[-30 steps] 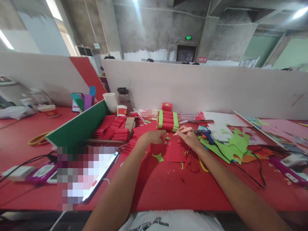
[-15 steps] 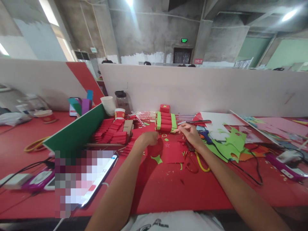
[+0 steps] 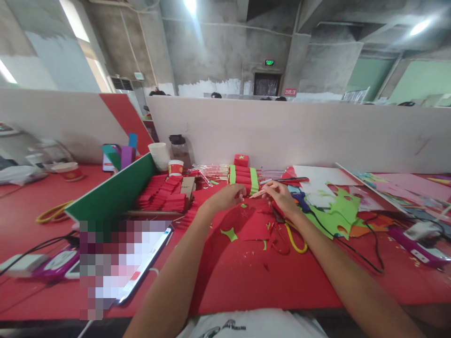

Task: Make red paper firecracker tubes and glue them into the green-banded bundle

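Observation:
My right hand [image 3: 278,195] is closed around a pale slim stick [image 3: 259,193] whose tip points left, towards my other hand. My left hand [image 3: 230,196] has its fingers curled together just left of that tip; whatever it pinches is too small to make out. Right behind both hands lies a bundle of red rolls [image 3: 243,176] bound with two lime-green bands. Below them is a red paper sheet [image 3: 252,227] with a faint star outline, partly shaded by my left arm. A small lime-green scrap [image 3: 229,234] rests beside the sheet.
Scissors with a yellow handle [image 3: 296,237] lie right of the sheet, near a blue glue gun [image 3: 299,199] and cut lime-green paper [image 3: 338,211]. Folded red pieces [image 3: 160,195] sit at left by a green divider [image 3: 112,199]. A phone [image 3: 141,267] lies front left.
My left hand has moved up and right, close to the stick's tip, covering the spot where a small yellowish ring lay. The stick has shifted slightly left and down.

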Available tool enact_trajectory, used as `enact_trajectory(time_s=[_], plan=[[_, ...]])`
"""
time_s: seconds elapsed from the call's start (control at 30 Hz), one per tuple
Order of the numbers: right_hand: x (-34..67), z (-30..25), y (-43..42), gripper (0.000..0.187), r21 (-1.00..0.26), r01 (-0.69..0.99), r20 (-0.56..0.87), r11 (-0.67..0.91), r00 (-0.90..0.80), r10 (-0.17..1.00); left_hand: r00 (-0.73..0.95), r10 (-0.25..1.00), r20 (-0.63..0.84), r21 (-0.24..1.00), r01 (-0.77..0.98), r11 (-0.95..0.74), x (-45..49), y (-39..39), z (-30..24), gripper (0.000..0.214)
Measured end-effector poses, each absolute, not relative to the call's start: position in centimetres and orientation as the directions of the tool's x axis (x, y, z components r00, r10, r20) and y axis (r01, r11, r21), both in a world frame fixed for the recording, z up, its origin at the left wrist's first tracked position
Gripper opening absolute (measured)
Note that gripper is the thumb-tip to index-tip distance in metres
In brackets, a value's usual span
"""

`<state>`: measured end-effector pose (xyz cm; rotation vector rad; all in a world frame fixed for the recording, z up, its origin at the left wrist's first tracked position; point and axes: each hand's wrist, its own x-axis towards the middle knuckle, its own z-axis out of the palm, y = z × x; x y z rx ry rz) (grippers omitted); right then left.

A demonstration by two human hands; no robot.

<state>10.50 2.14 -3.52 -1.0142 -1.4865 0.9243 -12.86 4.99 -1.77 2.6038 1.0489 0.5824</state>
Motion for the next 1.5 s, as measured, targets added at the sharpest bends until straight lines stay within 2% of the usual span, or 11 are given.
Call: enact_trajectory(time_s=[0.1,0.37,0.8,0.97,1.33,1.5], plan=[[10.7,-3.6,2.4,0.031,-0.932,0.136,0.332,0.336,-0.052,0.942,0.614,0.728,0.305,0.418,0.6,-0.681,-12.8,5.1,-1.6,0.007],[11.3,-4.4,3.3,0.03,-0.937,0.134,0.323,0.322,-0.018,0.946,0.515,0.81,0.28,0.468,0.664,-0.583,-12.6,4.7,-1.2,0.02],[11.1,-4.2,2.8,0.03,-0.939,0.129,0.315,0.319,-0.056,0.948,0.531,0.792,0.302,0.454,0.65,-0.609,-12.5,4.9,-1.8,0.019],[11.0,-4.0,2.8,0.03,-0.941,0.149,0.291,0.303,-0.1,0.952,0.552,0.775,0.308,0.473,0.617,-0.628,-12.3,4.7,-1.7,0.016],[10.3,-3.7,1.8,0.03,-0.931,0.17,0.28,0.322,-0.231,0.932,0.601,0.719,0.349,0.424,0.583,-0.693,-11.7,4.1,-0.9,0.025],[9.4,-4.4,1.4,0.03,-0.938,0.141,0.259,0.317,-0.324,0.91,0.646,0.685,0.337,0.47,0.515,-0.717,-11.3,3.8,-0.9,0.034]])
